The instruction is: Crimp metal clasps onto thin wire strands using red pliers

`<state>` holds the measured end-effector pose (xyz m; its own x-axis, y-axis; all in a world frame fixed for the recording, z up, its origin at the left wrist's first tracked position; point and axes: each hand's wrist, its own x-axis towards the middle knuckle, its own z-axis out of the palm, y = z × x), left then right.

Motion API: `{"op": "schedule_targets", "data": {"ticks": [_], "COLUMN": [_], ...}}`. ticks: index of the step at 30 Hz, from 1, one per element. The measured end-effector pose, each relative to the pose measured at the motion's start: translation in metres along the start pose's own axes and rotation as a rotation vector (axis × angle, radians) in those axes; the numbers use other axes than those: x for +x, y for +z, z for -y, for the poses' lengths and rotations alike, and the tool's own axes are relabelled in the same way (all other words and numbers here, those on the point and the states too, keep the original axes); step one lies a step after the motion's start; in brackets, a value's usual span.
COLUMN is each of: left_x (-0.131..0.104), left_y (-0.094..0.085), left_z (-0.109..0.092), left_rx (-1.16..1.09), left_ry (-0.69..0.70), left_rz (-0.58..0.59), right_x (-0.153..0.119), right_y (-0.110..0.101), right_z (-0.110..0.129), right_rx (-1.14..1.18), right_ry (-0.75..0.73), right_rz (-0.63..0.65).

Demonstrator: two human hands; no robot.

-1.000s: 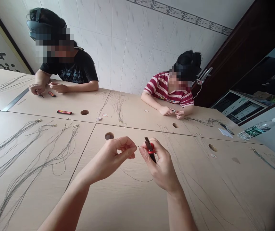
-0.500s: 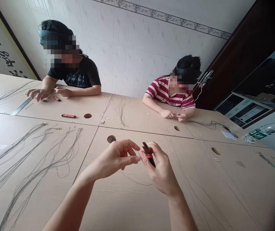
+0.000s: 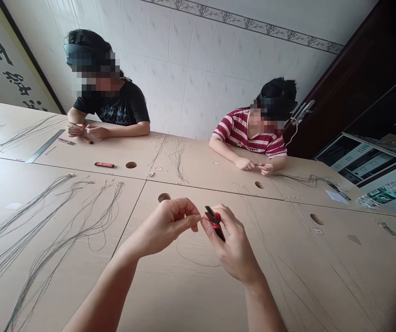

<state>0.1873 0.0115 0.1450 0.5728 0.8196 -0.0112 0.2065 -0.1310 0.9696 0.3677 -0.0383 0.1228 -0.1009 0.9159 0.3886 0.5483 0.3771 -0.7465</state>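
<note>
My right hand (image 3: 231, 237) is closed round a pair of pliers (image 3: 213, 219) with red and black handles. Their dark jaws point up and left, slightly apart. Beside it, my left hand (image 3: 170, 226) pinches with thumb and forefinger, its tips meeting the right thumb and forefinger. A thin dark cord (image 3: 198, 263) hangs in a loop below, running from under the left hand towards the right. The cord's end and any small part at the fingertips are too small to make out.
Bundles of cords (image 3: 51, 258) lie on the left of the table (image 3: 184, 299); more loose strands (image 3: 288, 269) lie right. Across sit two people, one in a black shirt (image 3: 115, 108), one in a striped shirt (image 3: 246, 129). A ruler (image 3: 45, 146), lighter (image 3: 104, 164) and water bottle (image 3: 387, 193) lie around.
My left thumb and forefinger have closed together at the right fingertips. The view has shifted slightly left. The person in black has drawn a reaching hand back to the other hand.
</note>
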Motion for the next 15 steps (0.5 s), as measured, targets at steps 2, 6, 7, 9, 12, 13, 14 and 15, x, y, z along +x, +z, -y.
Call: {"op": "schedule_targets", "data": {"ticks": [2, 6, 7, 9, 12, 13, 14, 15], "left_x": [0.0005, 0.0007, 0.0005, -0.0002, -0.0011, -0.0012, -0.0012, -0.001], "left_y": [-0.0007, -0.0028, -0.0032, -0.0033, -0.0021, -0.0013, -0.0005, 0.0003], "left_z": [-0.0005, -0.0013, -0.0014, -0.0011, -0.0001, 0.0004, 0.0008, 0.0012], "left_rx": [-0.01, -0.022, -0.02, -0.018, -0.027, -0.032, -0.036, -0.038], "left_ry": [0.0, 0.007, 0.007, 0.008, 0.01, 0.012, 0.014, 0.016], "left_rz": [-0.01, -0.035, -0.038, -0.038, -0.032, -0.03, -0.027, -0.024], "right_x": [0.0004, 0.0009, 0.0008, 0.0004, 0.0002, 0.0002, 0.0003, 0.0003], "right_y": [0.0002, 0.0001, 0.0, 0.0, 0.0002, 0.0003, 0.0005, 0.0007], "right_z": [-0.0005, -0.0001, 0.0002, 0.0008, 0.0012, 0.0013, 0.0012, 0.0011], "right_rx": [0.011, 0.023, 0.023, 0.025, 0.028, 0.029, 0.03, 0.031], "right_ry": [0.009, 0.019, 0.018, 0.014, 0.01, 0.009, 0.007, 0.006], "right_rz": [-0.007, -0.02, -0.022, -0.026, -0.024, -0.022, -0.024, -0.027]}}
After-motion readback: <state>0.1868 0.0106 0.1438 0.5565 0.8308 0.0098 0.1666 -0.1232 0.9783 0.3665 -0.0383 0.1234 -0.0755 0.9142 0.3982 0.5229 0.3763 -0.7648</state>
